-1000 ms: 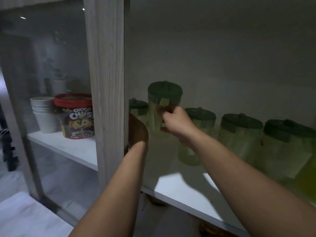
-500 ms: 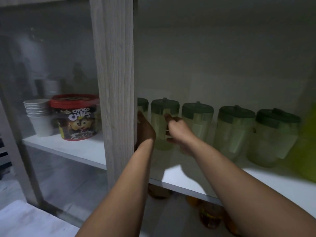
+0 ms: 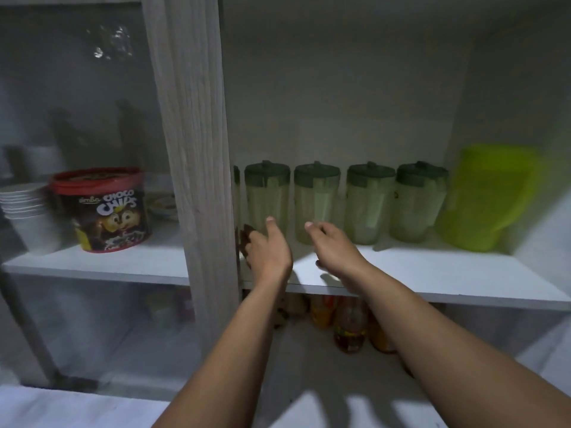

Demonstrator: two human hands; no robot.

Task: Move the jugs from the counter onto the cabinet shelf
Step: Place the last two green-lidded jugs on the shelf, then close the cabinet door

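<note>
Nearest the camera, a pale counter surface [image 3: 61, 409] crosses the bottom edge, from 6 to 8 o'clock. Both bare forearms rise from 6 and 4 o'clock toward the frame centre.

The left hand [image 3: 268, 251] is at centre, just right of the wooden cabinet post [image 3: 194, 149]. Its fingers are loosely spread and it holds nothing. The right hand [image 3: 333, 245] is just beside it, at the 3 o'clock side, also loosely spread and empty. Both hands hover over the front part of the white cabinet shelf [image 3: 432, 273], near the jugs but apart from them.

Under the shelf, at 6 o'clock from the hands, several bottles [image 3: 349, 325] stand in shadow; their details cannot be read.

Along the back of the shelf, four pale green lidded jugs stand upright in a row, close together: first jug [image 3: 267, 199], second jug [image 3: 316, 205], third jug [image 3: 369, 205], fourth jug [image 3: 418, 202]. A sliver of a fifth jug [image 3: 236, 193] shows at the post, at the row's 9 o'clock end. At the row's 3 o'clock end stands a bright lime-green pitcher [image 3: 488, 199].

Behind the glass door [image 3: 77, 88], at 9 o'clock, the shelf carries a red-lidded Choco Chips tub [image 3: 105, 211] and a stack of white cups [image 3: 27, 214].
</note>
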